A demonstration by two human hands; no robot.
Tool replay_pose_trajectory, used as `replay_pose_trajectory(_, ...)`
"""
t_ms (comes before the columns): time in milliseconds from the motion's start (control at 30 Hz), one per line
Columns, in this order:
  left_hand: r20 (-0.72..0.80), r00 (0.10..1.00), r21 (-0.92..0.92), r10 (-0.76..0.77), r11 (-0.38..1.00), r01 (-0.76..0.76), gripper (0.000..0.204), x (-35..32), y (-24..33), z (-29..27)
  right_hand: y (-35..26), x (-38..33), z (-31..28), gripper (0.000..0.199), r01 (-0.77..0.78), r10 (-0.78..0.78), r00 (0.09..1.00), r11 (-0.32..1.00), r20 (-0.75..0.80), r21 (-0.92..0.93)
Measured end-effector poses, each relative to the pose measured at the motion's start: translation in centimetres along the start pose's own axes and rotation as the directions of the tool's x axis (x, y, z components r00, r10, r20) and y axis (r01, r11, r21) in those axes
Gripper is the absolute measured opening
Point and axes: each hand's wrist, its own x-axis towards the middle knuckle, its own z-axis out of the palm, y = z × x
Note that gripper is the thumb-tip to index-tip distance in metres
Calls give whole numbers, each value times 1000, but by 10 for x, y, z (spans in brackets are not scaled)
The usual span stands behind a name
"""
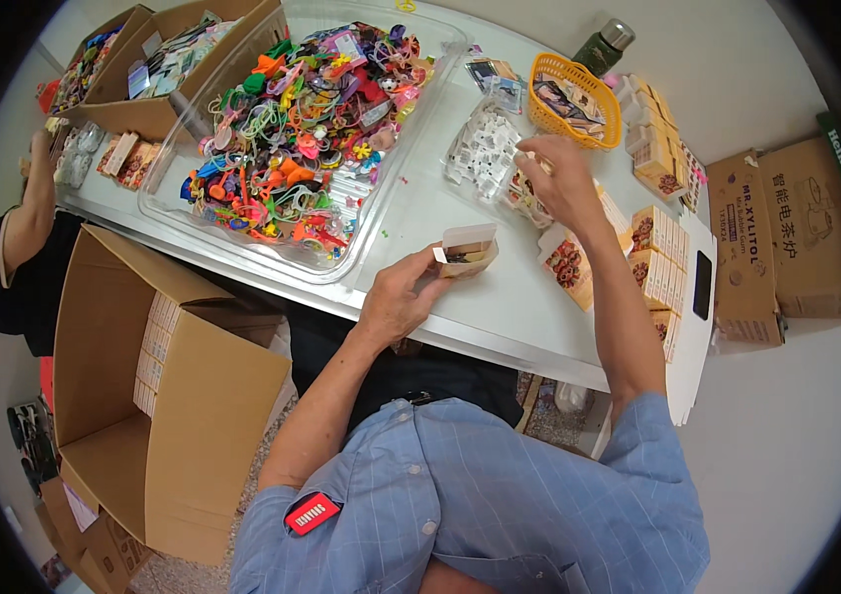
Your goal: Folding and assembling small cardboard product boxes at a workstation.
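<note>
1. The left hand (pixel 396 297) is holding a small open cardboard box (pixel 467 249) above the near edge of the white desk (pixel 500 307); its grip is clenched on the box's side, and the flap is standing up.
2. The right hand (pixel 561 178) is reaching toward the middle of the desk, its fingers pinching into a clear bag of small white pieces (pixel 485 148) (what the fingertips are grasping cannot be told).
3. A large clear tray (pixel 381 218) is lying toward the left side of the desk, piled with multicoloured small toys (pixel 307 129).
4. An orange basket (pixel 576 99) is sitting near the far edge, just beyond the bag, and a green bottle (pixel 604 45) is lying behind it.
5. Stacks of small printed cartons (pixel 660 247) are running along the right edge.
6. An open brown carton (pixel 158 396) is standing on the floor below the near left corner (rows of small boxes line its inner wall).
7. Another person's arm (pixel 34 208) is reaching onto the far left end of the desk.
</note>
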Motion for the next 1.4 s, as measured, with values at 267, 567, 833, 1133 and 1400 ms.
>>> replay_pose_trajectory(267,-18,999,9,35,999,-35,48,1,-5,3,21,28,43,30,-5,240,941,712,237,-702)
replay_pose_trajectory(567,-17,999,21,27,999,-27,48,0,-6,3,31,35,57,24,5,229,943,718,243,-696)
replay_pose_trajectory(833,-10,1000,-3,2,1000,-2,50,0,-5,0,31,32,56,22,10,184,954,771,239,-636)
replay_pose_trajectory(1133,-31,999,29,36,999,-36,49,1,-3,1,43,35,62,20,24,175,958,743,229,-669)
replay_pose_trajectory(1400,-7,1000,6,16,1000,-16,52,1,-3,2,23,17,17,24,-179,201,969,971,142,-156)
